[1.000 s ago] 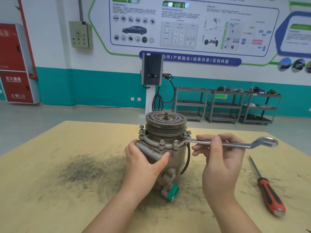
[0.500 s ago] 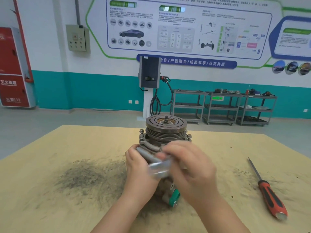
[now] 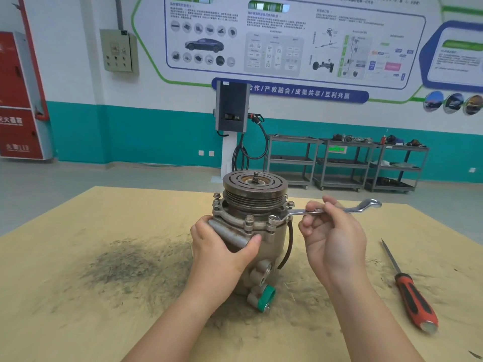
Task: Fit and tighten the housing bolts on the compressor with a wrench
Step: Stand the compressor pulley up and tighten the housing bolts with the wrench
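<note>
Upright, grimy compressor (image 3: pixel 254 231): left hand (image 3: pixel 222 248) grips housing, right hand (image 3: pixel 332 231) grips wrench (image 3: pixel 326 211) on bolt (image 3: pixel 272 220).

Bright, even indoor light with no hard shadows; only faint soft shade lies on the tabletop (image 3: pixel 78 309). The wide lens bows the wall (image 3: pixel 78 74) and floor lines toward the edges. The centre is fairly sharp; distant shelves (image 3: pixel 342 163) and poster (image 3: pixel 287 40) text look soft and smeared.
</note>
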Demonstrator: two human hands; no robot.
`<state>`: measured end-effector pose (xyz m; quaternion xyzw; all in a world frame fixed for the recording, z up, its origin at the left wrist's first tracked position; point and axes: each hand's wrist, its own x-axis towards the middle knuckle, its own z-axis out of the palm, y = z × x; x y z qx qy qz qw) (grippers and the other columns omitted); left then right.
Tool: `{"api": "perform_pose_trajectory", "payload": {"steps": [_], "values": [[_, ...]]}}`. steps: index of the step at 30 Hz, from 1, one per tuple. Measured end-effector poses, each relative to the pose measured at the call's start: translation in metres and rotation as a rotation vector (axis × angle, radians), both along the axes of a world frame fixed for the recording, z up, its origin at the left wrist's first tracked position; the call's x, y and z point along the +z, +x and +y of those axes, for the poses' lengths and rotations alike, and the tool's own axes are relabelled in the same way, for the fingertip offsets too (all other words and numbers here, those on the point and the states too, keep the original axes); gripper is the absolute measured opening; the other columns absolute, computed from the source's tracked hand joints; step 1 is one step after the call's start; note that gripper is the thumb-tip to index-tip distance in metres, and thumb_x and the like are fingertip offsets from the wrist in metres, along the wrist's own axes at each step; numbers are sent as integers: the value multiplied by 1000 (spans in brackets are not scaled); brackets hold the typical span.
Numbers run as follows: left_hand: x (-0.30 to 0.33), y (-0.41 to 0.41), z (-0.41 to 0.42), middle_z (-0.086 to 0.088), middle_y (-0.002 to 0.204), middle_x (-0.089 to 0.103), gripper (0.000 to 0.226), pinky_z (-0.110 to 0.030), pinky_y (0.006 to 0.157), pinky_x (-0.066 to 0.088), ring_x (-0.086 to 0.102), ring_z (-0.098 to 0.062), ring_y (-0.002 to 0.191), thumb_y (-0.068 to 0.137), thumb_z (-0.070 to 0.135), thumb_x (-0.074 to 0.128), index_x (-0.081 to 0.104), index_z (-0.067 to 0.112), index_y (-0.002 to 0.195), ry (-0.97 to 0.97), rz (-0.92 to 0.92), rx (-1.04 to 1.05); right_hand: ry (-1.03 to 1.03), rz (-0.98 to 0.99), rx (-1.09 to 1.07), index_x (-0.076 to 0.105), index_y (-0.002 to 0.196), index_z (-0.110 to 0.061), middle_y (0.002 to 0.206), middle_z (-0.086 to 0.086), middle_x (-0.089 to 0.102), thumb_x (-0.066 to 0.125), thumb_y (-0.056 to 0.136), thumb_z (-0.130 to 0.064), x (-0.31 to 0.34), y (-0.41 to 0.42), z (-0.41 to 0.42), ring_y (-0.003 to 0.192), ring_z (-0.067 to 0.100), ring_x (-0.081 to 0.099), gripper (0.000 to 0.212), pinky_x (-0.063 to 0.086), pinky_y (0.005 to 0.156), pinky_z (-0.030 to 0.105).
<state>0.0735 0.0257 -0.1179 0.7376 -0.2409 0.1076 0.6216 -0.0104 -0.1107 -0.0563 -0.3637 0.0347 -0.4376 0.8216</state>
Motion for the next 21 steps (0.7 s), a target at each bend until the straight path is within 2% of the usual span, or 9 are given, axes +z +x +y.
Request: {"api": "perform_pose_trajectory", "payload": {"steps": [3, 5, 7, 10, 12, 15, 16, 18, 21], "values": [[1, -2, 0, 16, 115, 32, 77, -17, 93, 34, 39, -9, 119, 60, 61, 72, 31, 29, 117, 11, 7, -1, -115, -12, -94, 46, 97, -11, 63, 3, 64, 31, 105, -5, -2, -1, 3, 47, 13, 53, 18, 42, 44, 22], [1, 0, 1, 19, 114, 31, 79, -24, 98, 35, 39, -11, 121, 59, 61, 73, 32, 27, 118, 19, 11, 1, -268, -39, -249, 45, 96, -12, 66, 2, 66, 32, 106, -10, -8, -1, 12, 49, 14, 57, 17, 46, 46, 23], [3, 1, 2, 13, 118, 32, 84, -22, 97, 35, 39, -10, 122, 60, 57, 77, 31, 24, 122, 26, 33, -10, -451, -138, -439, 45, 95, -17, 73, 3, 66, 35, 105, -18, -16, -2, 23, 53, 16, 60, 14, 49, 51, 26], [5, 3, 2, 8, 124, 32, 86, -19, 93, 35, 40, -10, 121, 60, 51, 82, 30, 24, 123, 29, 48, -16, -902, -269, -604, 54, 95, -22, 86, 3, 63, 44, 103, -29, -27, -4, 35, 67, 15, 64, 14, 52, 62, 28], [5, 4, 4, 3, 129, 34, 91, -31, 101, 42, 44, -17, 120, 59, 50, 84, 30, 21, 127, 25, 73, -28, -1207, -258, -625, 61, 90, -13, 90, 2, 63, 52, 100, -26, -32, -4, 40, 78, 15, 63, 19, 52, 72, 26], [2, 8, 4, -14, 135, 37, 75, -49, 105, 43, 47, -36, 123, 72, 16, 75, 32, 7, 133, 40, 66, -68, -1467, -234, -658, 71, 88, -3, 89, 6, 67, 63, 94, -21, -32, -3, 44, 80, 19, 62, 21, 52, 72, 28], [1, 8, 4, -12, 133, 36, 71, -47, 105, 43, 46, -34, 123, 74, 15, 75, 32, 9, 131, 45, 60, -65, -1485, -238, -670, 70, 92, -5, 90, 6, 67, 61, 96, -22, -31, -4, 43, 81, 19, 63, 19, 53, 72, 29], [2, 4, 4, 2, 127, 33, 85, -34, 101, 42, 43, -18, 121, 61, 46, 79, 30, 21, 125, 32, 59, -43, -1344, -248, -638, 63, 99, -16, 93, 0, 65, 51, 101, -28, -27, -8, 41, 81, 16, 63, 17, 52, 73, 27], [3, 2, 2, 10, 125, 31, 87, -23, 96, 33, 38, -8, 123, 57, 61, 77, 27, 30, 122, 27, 55, -44, -765, -244, -495, 57, 95, -30, 83, -3, 64, 39, 103, -30, -14, -14, 37, 65, 16, 60, 19, 49, 61, 26]]}}
